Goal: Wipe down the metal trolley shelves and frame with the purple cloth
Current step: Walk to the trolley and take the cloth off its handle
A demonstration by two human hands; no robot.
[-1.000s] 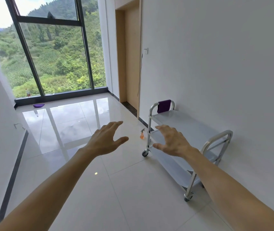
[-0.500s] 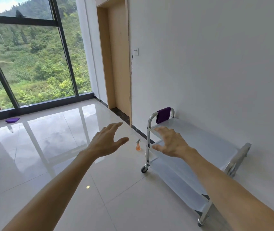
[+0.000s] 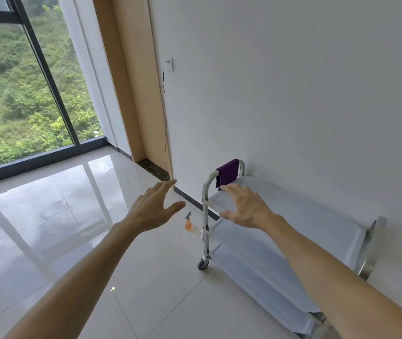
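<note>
A metal trolley [image 3: 312, 216] with stacked shelves stands along the white wall at the right. A purple cloth [image 3: 228, 172] hangs folded over its far handle bar. My right hand [image 3: 246, 207] hovers open above the near-left part of the top shelf, fingertips just short of the cloth, not touching it. My left hand [image 3: 154, 207] is stretched out open over the floor to the left of the trolley, holding nothing.
A small orange spray bottle [image 3: 188, 222] stands on the glossy tiled floor beside the trolley's left leg. A wooden door frame [image 3: 134, 81] and a hanging cable [image 3: 164, 106] are behind it. A tall window [image 3: 24, 89] fills the left.
The view has swung right and closer to the trolley. My right hand has moved nearer to the purple cloth; both hands stay open.
</note>
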